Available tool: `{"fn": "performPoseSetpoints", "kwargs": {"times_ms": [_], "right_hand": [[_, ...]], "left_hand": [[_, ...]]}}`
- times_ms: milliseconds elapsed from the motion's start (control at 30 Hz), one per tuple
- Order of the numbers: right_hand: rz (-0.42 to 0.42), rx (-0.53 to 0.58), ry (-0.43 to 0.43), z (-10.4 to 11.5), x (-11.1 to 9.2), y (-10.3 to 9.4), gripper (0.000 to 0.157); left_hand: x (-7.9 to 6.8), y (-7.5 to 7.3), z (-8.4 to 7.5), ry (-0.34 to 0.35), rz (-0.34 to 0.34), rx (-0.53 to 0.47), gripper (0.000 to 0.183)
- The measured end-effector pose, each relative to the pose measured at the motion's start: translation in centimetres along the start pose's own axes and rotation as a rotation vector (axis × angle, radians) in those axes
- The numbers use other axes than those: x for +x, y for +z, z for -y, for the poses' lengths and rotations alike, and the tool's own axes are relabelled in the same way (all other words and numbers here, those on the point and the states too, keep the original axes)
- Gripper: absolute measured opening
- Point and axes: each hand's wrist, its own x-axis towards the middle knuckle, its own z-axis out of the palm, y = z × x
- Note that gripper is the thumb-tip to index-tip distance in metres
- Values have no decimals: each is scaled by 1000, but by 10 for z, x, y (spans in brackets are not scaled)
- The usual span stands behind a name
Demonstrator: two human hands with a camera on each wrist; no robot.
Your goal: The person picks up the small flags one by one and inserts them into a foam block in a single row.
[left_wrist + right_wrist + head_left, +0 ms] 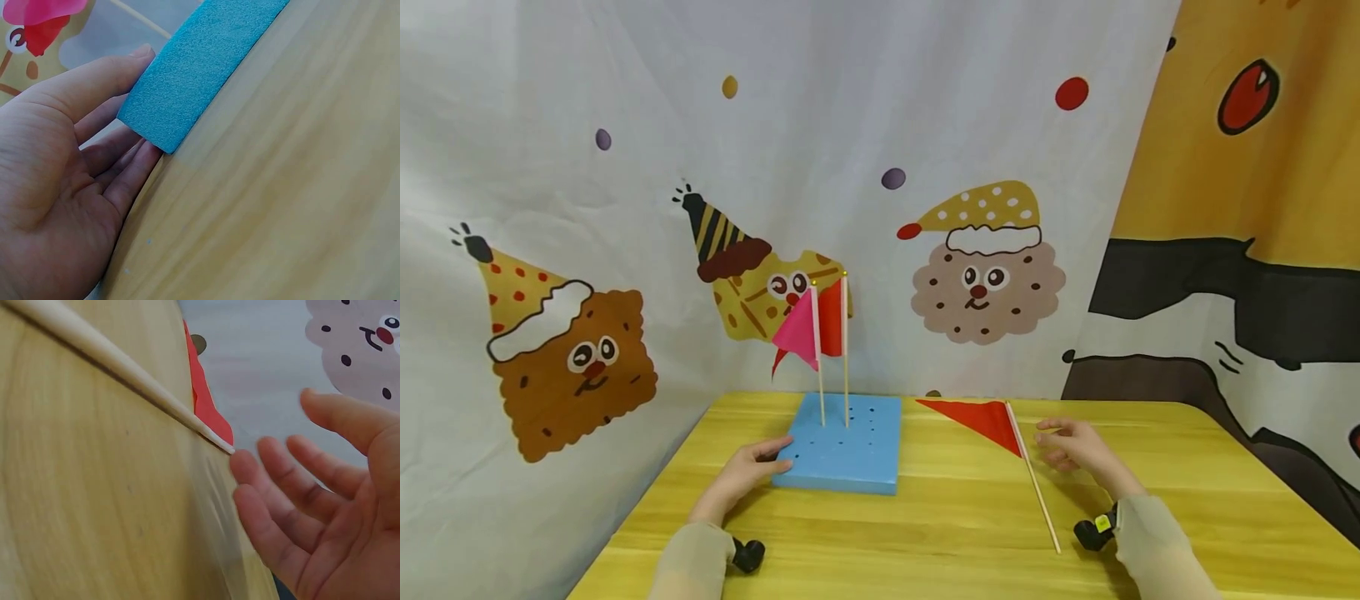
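A blue foam block (842,462) with small holes in its top lies on the table. My left hand (748,468) holds its left edge, the thumb on top and the fingers against the side and lower edge of the foam (194,75). Two flags stand upright in the block: a pink flag (800,329) and a red flag (832,321) partly behind it. Another red flag (988,421) lies flat on the table, its wooden stick (1040,492) slanting toward the front. Just right of that stick, my right hand (1078,450) hovers with loosely bent fingers, holding nothing.
The yellow wood-grain table (955,533) reaches back to a white curtain (820,100) printed with cartoon biscuits. A black wrist camera (748,554) sits on the left wrist and another wrist camera (1096,532) on the right.
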Motion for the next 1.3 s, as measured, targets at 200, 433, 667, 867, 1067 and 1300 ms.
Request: {"fn": "performPoseSetpoints", "kwargs": {"times_ms": [200, 433, 667, 867, 1067, 1300], "right_hand": [[66, 60, 35, -6, -2, 2, 56], [85, -18, 145, 3, -1, 14, 37], [30, -209, 202, 12, -7, 26, 25], [20, -257, 182, 15, -10, 32, 44], [6, -242, 179, 7, -11, 33, 48], [-46, -243, 206, 5, -14, 33, 41]], "left_hand": [[1, -5, 3, -10, -9, 1, 56], [0, -12, 2, -15, -24, 1, 56], [-2, -10, 1, -66, -26, -20, 59], [1, -6, 1, -59, -37, -15, 58], [4, -2, 1, -58, -22, -20, 58], [5, 1, 2, -72, -17, -47, 57]]}}
